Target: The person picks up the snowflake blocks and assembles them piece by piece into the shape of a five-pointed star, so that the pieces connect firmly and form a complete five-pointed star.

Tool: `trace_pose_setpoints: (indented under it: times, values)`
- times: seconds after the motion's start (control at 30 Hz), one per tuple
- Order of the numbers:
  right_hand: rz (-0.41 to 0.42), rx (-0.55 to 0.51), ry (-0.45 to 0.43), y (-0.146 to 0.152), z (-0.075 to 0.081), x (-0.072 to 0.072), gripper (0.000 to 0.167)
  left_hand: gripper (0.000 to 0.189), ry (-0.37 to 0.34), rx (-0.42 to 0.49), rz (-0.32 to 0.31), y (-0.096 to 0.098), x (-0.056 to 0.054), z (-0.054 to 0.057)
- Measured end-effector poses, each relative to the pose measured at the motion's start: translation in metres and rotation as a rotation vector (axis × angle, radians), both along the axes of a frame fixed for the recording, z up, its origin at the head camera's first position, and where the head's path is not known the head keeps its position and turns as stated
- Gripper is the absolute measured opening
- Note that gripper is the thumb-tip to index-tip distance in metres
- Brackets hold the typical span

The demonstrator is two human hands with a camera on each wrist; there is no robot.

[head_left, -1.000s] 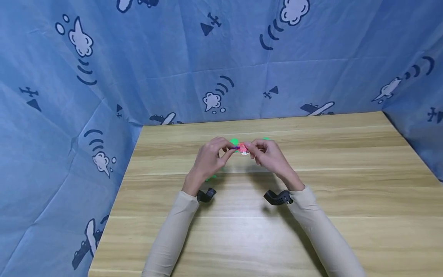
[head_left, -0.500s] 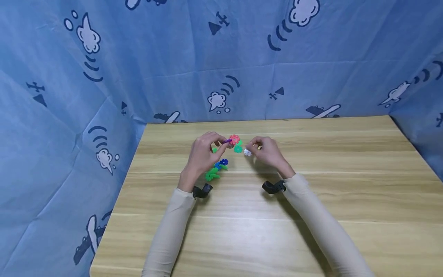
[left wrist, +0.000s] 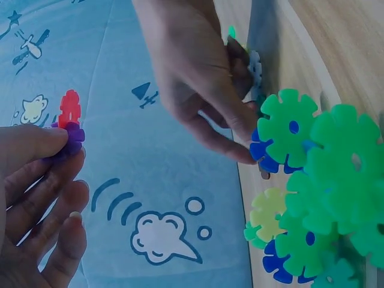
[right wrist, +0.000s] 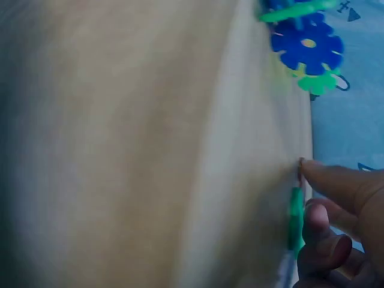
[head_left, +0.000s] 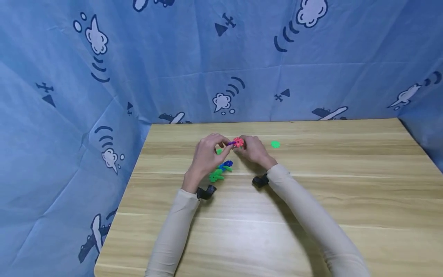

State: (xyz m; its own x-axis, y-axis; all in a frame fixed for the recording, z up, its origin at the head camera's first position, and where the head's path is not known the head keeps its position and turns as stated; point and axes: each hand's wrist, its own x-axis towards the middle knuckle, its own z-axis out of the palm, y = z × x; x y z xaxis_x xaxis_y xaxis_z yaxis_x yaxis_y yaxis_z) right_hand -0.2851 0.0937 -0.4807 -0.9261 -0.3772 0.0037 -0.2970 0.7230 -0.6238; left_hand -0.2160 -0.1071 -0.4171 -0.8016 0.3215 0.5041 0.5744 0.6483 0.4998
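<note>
My left hand (head_left: 209, 154) pinches a purple flower-shaped disc (left wrist: 73, 139) between thumb and fingers, raised over the table. A red notched disc (head_left: 238, 142) is joined to it and stands up at its edge. My right hand (head_left: 254, 149) reaches down to the table just beyond the red disc, its fingers extended. In the right wrist view one fingertip is right at the edge of a small brownish piece (right wrist: 301, 171), with a green disc (right wrist: 295, 222) just below. A whitish disc (left wrist: 257, 75) shows behind the right hand in the left wrist view.
A cluster of joined green discs (head_left: 215, 176) and a blue disc (head_left: 228, 163) lies on the wooden table (head_left: 311, 184) beside the left wrist. One loose green disc (head_left: 275, 144) lies farther right. A blue patterned cloth (head_left: 173, 57) hangs behind the table's back edge.
My right hand has left the red disc, passed over the white disc and shifted left toward the table behind the red disc. My left hand still pinches the purple disc.
</note>
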Motion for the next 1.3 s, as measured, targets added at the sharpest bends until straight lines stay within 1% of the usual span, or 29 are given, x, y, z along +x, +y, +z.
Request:
trace_pose_setpoints:
  times: [0.1, 0.23, 0.4, 0.53, 0.7, 0.8, 0.9, 1.13, 1.3]
  values:
    - [-0.015, 0.011, 0.02, 0.001, -0.003, 0.001, 0.028, 0.01, -0.003, 0.001, 0.002, 0.001, 0.0, 0.001]
    - [-0.035, -0.008, 0.021, 0.001, -0.003, 0.001, 0.026, 0.01, -0.001, 0.003, -0.002, 0.003, -0.001, 0.002]
    - [-0.045, -0.033, -0.039, -0.001, 0.0, 0.001, 0.03, 0.008, 0.0, 0.01, 0.0, 0.004, 0.0, 0.003]
    - [-0.057, -0.082, -0.102, -0.002, 0.001, 0.003, 0.03, 0.009, 0.002, 0.009, 0.002, 0.003, 0.001, 0.002]
    - [-0.051, -0.121, -0.16, 0.0, -0.001, 0.006, 0.023, 0.007, 0.003, 0.01, 0.006, 0.002, 0.001, 0.001]
    - [-0.062, -0.149, -0.18, 0.003, 0.001, 0.01, 0.019, 0.007, 0.002, 0.009, 0.012, 0.002, 0.001, 0.0]
    - [-0.075, -0.18, -0.178, 0.009, 0.003, 0.014, 0.018, 0.009, -0.001, 0.001, 0.014, 0.002, 0.001, 0.0]
    - [-0.101, -0.219, -0.12, 0.027, 0.01, 0.025, 0.021, 0.009, 0.0, -0.006, 0.013, 0.004, 0.002, 0.0]
    - [-0.123, -0.252, -0.096, 0.038, 0.016, 0.032, 0.021, 0.008, -0.002, -0.012, 0.014, 0.007, 0.002, -0.001]
